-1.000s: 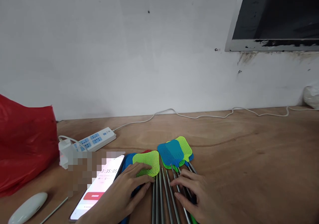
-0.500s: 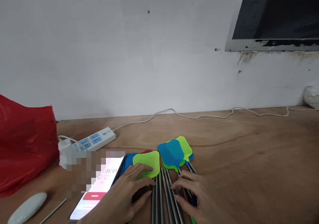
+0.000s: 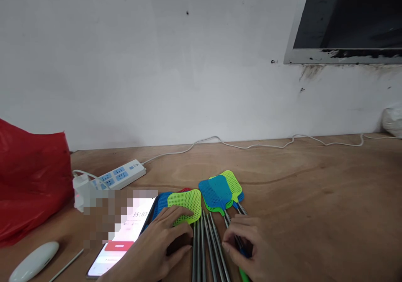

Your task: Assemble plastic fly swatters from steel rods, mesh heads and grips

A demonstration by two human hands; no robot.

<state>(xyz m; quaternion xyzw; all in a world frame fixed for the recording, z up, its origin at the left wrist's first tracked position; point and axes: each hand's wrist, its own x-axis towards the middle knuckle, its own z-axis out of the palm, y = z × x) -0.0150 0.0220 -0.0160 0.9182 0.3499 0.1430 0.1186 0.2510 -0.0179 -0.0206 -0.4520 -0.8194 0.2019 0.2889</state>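
My left hand (image 3: 171, 236) lies with fingers apart, its fingertips over the yellow-green mesh head of a fly swatter (image 3: 187, 199) and its thumb stretched towards several loose metal rods (image 3: 197, 252). Under that head are blue and red swatter heads, partly hidden. On the right side of the rods, my right hand (image 3: 248, 242) is curled, thumb and forefinger drawn together; whatever may be between their tips does not show. Beneath it run the shafts of a second pile of swatters, with a blue swatter head (image 3: 216, 192) on top. A green handle (image 3: 243, 275) shows below this hand.
A lit phone (image 3: 125, 236), partly blurred out, lies left of my left hand. Behind it is a white power strip (image 3: 128, 174) with a cable along the wall. A red bag (image 3: 31, 181) and a white oval device (image 3: 34, 262) are at the left.
My right hand has moved slightly right, off the metal rods, and its thumb and fingers have drawn closer together. My left hand stays nearly where it was.
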